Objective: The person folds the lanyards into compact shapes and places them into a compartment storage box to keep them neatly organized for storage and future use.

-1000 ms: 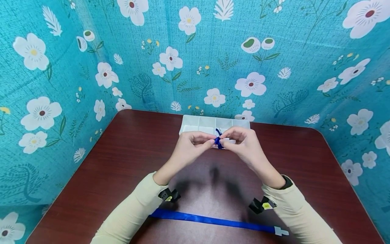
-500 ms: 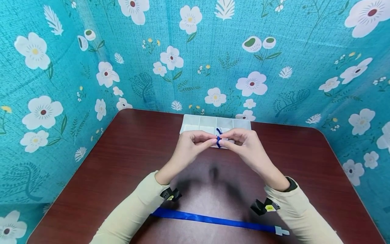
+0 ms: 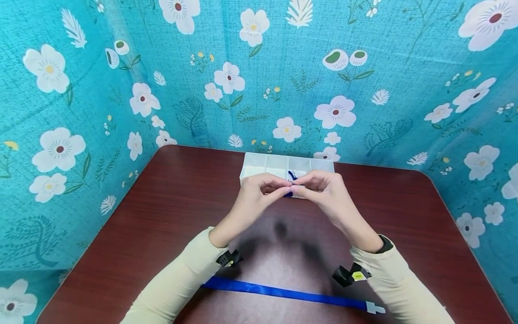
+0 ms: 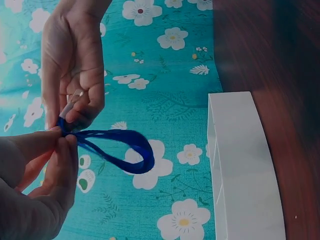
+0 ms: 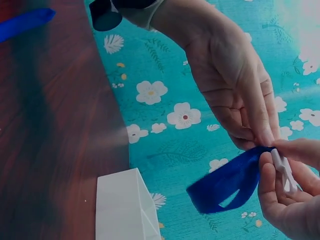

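Observation:
Both hands meet fingertip to fingertip in front of the tray. My left hand (image 3: 263, 189) pinches a blue ribbon (image 4: 146, 152) between thumb and fingers, and the ribbon hangs out as a loop. Close beside it, my right hand (image 3: 321, 186) pinches the same ribbon near its gathered end. A small white plastic clip (image 5: 284, 172) at that end lies between the right hand's fingers. In the head view the fingertips hide most of the ribbon, and a short dark blue part shows behind them.
A white compartment tray (image 3: 255, 160) stands at the table's back edge, right behind the hands. A flat blue strap (image 3: 283, 292) with a white end clip (image 3: 375, 308) lies across the front of the brown table (image 3: 162, 202). Flowered curtain (image 3: 259, 121) encloses the back and sides.
The fingertips of both hands have drawn together over the ribbon, so less blue shows between them. Both hands stay in nearly the same place above the tray's front.

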Action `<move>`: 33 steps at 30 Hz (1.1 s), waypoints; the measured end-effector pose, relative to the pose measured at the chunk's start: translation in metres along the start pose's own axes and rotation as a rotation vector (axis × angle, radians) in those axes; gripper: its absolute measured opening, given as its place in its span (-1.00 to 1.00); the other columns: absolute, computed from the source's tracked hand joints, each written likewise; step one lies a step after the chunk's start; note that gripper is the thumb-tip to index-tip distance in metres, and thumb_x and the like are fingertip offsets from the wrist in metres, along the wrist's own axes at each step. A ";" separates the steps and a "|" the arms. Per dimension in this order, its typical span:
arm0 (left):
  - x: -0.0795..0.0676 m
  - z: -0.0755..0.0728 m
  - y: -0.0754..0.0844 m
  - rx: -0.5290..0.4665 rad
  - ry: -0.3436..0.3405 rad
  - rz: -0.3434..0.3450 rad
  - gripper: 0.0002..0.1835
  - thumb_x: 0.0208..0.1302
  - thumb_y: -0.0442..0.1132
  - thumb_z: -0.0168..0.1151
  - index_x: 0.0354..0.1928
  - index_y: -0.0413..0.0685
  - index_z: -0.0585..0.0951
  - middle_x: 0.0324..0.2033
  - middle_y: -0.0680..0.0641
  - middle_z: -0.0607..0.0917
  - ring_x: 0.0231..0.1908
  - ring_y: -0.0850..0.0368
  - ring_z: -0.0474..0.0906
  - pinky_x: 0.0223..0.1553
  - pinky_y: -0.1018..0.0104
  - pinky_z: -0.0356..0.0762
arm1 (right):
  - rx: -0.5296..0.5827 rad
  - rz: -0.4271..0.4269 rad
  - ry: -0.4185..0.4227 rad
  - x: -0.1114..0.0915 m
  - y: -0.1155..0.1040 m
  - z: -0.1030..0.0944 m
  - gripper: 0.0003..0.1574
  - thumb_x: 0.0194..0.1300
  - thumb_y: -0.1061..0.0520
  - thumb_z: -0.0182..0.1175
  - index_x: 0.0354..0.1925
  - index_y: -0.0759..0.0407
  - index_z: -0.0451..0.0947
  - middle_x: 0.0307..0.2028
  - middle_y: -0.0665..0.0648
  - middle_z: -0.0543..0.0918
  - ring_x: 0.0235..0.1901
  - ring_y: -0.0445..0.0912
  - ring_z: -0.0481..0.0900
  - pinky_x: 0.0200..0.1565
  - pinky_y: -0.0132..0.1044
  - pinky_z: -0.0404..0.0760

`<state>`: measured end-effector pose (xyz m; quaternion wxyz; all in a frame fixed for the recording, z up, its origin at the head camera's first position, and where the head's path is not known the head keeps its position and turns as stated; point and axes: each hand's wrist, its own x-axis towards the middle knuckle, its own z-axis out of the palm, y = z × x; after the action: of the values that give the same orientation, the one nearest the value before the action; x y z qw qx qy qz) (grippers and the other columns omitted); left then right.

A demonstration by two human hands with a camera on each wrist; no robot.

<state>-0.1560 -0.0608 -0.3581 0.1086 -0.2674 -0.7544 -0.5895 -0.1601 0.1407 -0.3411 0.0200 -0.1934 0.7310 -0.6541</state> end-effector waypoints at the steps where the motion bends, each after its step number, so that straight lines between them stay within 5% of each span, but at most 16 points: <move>1: 0.000 0.000 0.000 0.008 -0.011 0.012 -0.83 0.22 -0.38 0.41 -0.14 -0.20 0.77 -0.26 -0.05 0.77 -0.32 0.18 0.73 -0.24 0.33 0.68 | 0.014 0.008 0.004 0.000 0.000 -0.001 -0.79 0.22 0.29 0.41 -0.18 0.41 0.68 -0.31 0.17 0.76 -0.34 -0.05 0.71 -0.23 -0.27 0.69; 9: 0.002 -0.011 -0.008 0.111 -0.141 0.106 -0.54 0.10 -0.34 0.53 0.09 -0.12 0.67 -0.01 -0.03 0.69 -0.02 0.14 0.58 -0.01 0.22 0.61 | 0.043 0.002 0.005 -0.001 0.001 -0.011 -0.82 0.22 0.37 0.37 -0.23 0.50 0.64 -0.37 0.13 0.75 -0.43 -0.10 0.66 -0.30 -0.33 0.68; 14: 0.008 -0.025 -0.018 0.084 -0.325 0.058 -0.29 0.21 -0.23 0.47 0.38 -0.03 0.41 0.28 0.06 0.51 0.28 0.23 0.36 0.20 0.17 0.41 | 0.113 -0.015 -0.021 -0.002 -0.003 -0.019 -0.91 0.20 0.40 0.37 -0.27 0.37 0.69 -0.41 0.11 0.74 -0.45 -0.08 0.66 -0.28 -0.30 0.70; 18: 0.008 -0.029 -0.024 0.050 -0.422 0.027 -0.35 0.32 -0.23 0.36 0.41 -0.06 0.39 0.32 0.02 0.48 0.28 0.24 0.36 0.26 0.17 0.37 | 0.201 -0.037 -0.051 -0.003 -0.006 -0.022 -0.86 0.18 0.43 0.38 -0.28 0.28 0.72 -0.40 0.11 0.72 -0.45 -0.11 0.67 -0.25 -0.29 0.71; 24: 0.007 -0.030 -0.029 -0.006 -0.407 -0.006 -0.56 0.35 -0.29 0.32 0.25 -0.14 0.53 0.15 -0.05 0.61 0.11 0.13 0.53 0.18 0.07 0.49 | 0.268 -0.071 -0.081 -0.005 -0.009 -0.025 -0.82 0.20 0.52 0.29 -0.25 0.36 0.70 -0.39 0.11 0.69 -0.47 -0.13 0.65 -0.24 -0.30 0.71; 33: 0.006 -0.028 -0.027 -0.097 -0.356 -0.051 -0.75 0.36 -0.38 0.28 0.05 -0.24 0.61 -0.06 -0.13 0.67 -0.07 0.01 0.65 0.03 0.18 0.60 | 0.323 -0.088 -0.100 -0.009 -0.010 -0.031 -0.79 0.21 0.57 0.23 -0.23 0.41 0.68 -0.34 0.15 0.73 -0.44 -0.08 0.66 -0.23 -0.25 0.71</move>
<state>-0.1797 -0.0895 -0.3697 -0.0547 -0.3531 -0.7390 -0.5711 -0.1582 0.1724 -0.3289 0.0587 -0.2519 0.6053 -0.7528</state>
